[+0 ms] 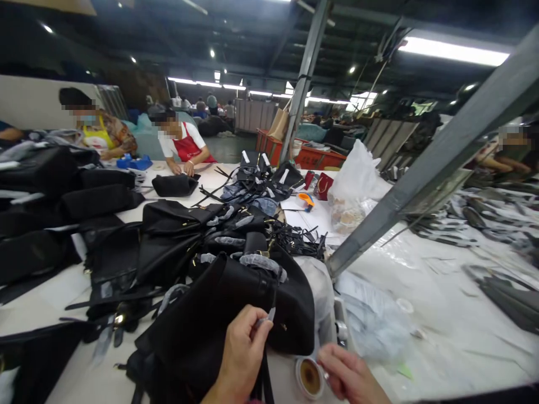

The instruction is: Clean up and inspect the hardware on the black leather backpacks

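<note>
Strip of translucent plastic [272,315] sits pinched in left hand [244,345] over smooth black bag [197,314]; right hand [347,370] curls, contents unclear.

Black, soft bag [189,320] lies tilted on the surface [76,373], plastic-wrapped strap [272,314] over its front; round, brown-filled cup [310,377] sits open beside it.

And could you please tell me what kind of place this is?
Probably a bag factory or workshop: many similar black bags are piled on a pale table, a co-worker in a red apron handles another dark piece, and strip lights hang overhead.
</note>
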Tool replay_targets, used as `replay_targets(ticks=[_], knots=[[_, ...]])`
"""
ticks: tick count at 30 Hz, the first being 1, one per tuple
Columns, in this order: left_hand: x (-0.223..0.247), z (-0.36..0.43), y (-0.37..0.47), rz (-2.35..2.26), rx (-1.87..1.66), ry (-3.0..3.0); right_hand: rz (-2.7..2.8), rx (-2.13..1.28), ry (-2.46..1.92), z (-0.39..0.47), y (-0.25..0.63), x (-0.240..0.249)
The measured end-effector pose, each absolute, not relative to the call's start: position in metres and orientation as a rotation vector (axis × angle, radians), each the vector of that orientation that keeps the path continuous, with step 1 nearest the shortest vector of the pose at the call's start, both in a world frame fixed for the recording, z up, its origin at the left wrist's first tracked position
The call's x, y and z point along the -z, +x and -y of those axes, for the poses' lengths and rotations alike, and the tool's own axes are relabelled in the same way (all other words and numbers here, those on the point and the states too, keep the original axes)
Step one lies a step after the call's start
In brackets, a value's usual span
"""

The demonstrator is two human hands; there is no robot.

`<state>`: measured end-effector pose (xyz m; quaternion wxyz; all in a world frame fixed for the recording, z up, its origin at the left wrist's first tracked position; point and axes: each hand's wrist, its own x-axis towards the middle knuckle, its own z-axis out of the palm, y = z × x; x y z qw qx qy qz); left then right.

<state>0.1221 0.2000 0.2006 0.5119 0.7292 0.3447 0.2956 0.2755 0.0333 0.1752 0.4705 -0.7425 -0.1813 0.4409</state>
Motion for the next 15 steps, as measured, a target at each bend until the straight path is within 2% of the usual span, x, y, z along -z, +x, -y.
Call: replay_targets(ticks=[3,5,15], knots=[[-0.194,-0.198,0.124,-0.729,-0.837,1.929,0.579,-1.041,-1.733,-0.084,0.252,-0.229],[-0.190,-0.198,0.124,-0.660,-0.914,1.999,0.662,-0.957,-1.737,-0.109,0.242,-0.246],[-0.185,-0.197,0.115,-0.572,-0.958,2.093,0.843,-0.887,-1.975,-0.133,0.245,-0.223]])
